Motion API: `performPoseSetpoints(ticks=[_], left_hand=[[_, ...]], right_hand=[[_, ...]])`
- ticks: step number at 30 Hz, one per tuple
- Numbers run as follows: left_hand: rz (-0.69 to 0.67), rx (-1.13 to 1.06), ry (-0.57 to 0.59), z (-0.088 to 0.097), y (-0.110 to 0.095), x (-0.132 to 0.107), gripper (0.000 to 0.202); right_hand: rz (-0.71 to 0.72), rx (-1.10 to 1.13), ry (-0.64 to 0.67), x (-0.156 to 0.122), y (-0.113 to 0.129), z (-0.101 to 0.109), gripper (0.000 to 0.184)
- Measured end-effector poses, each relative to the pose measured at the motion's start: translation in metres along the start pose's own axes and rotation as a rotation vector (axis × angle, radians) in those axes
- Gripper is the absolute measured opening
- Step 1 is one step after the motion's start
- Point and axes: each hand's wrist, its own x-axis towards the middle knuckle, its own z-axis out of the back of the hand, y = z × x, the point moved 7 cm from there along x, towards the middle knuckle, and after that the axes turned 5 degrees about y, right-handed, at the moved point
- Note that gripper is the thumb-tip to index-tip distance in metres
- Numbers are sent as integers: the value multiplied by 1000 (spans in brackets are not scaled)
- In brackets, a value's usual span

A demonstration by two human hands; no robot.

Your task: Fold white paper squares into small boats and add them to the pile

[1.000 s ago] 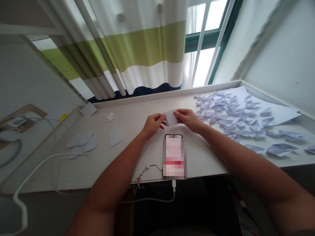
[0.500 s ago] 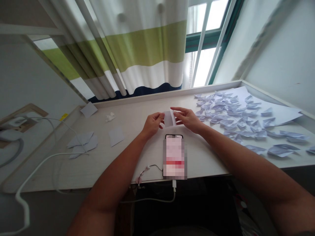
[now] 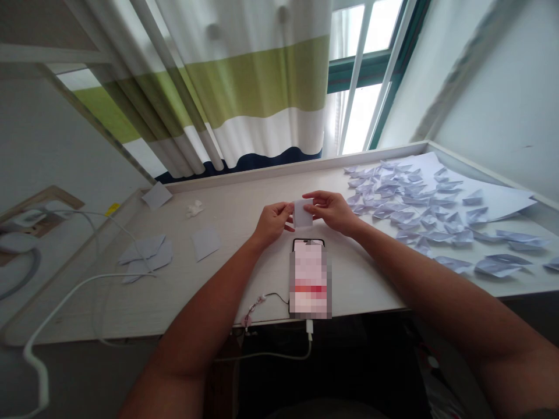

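A small white piece of paper point(image 3: 303, 214) is held up between my two hands, above the desk and just beyond the phone point(image 3: 308, 279). My left hand point(image 3: 276, 221) pinches its left edge between thumb and fingers. On the other side, my right hand point(image 3: 331, 210) grips the right edge, thumb in front and fingers partly behind the sheet. The paper looks like a narrow folded rectangle facing me. The phone lies screen up near the desk's front edge, with a cable plugged into its lower end and a beaded strap beside it.
Many folded paper boats point(image 3: 402, 198) cover the right side of the white desk point(image 3: 244, 273), some on large white sheets point(image 3: 502, 195). To the left lie a square sheet point(image 3: 206, 242), loose paper pieces point(image 3: 146, 256), a crumpled scrap point(image 3: 195, 209) and a white cable point(image 3: 78, 291).
The right flap of the paper, raised half a second ago, now lies flat against the rest. My right fingers have closed over that edge, and both hands stay in place.
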Motion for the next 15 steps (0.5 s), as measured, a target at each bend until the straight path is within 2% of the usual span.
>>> performPoseSetpoints(ticks=[4,15], left_hand=[[-16,22,-5,0,-3,-2,70],[-6,48,-15,3,0,-1,52]], right_hand=[[12,6,-15,0,2,2,61],[-41,45,-3,0,-3,-1,62]])
